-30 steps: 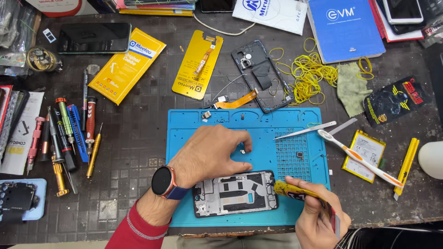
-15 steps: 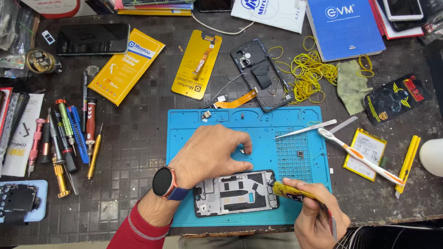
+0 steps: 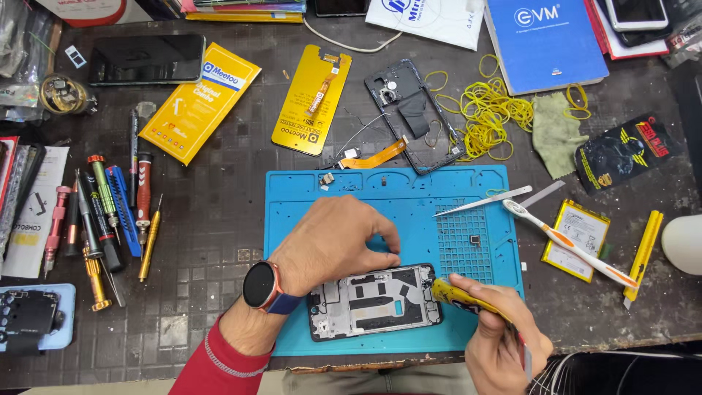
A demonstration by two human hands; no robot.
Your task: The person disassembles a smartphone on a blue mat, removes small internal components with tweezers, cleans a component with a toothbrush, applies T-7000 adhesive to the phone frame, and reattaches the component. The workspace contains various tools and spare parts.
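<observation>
Workbench, dark and scuffed with a grid of squares, fills the view and carries everything else. Near its middle lies a blue repair mat with shallow trays along its far edge and a ribbed patch on its right half.

On the mat's near edge sits an opened phone frame, lying flat with its long side running left to right. Its inside faces up: a black shell with grey metal plates, small cut-outs and a bit of blue at the centre, and no back cover on it.

The left hand, with a round dark watch at the wrist and a red sleeve behind it, rests palm down over the frame's far edge, fingers curled and pressing on the frame and mat, gripping nothing. The right hand comes in from the near right, fingers closed around a yellow tube whose tip touches the frame's right end.

Farther off, a blue book lies at the far right, two yellow cards lie left of centre, and a dark phone back shell lies beside a heap of yellow rubber bands. A row of screwdrivers lies at the left. A toothbrush and tweezers lie right of the mat's ribbed patch.
</observation>
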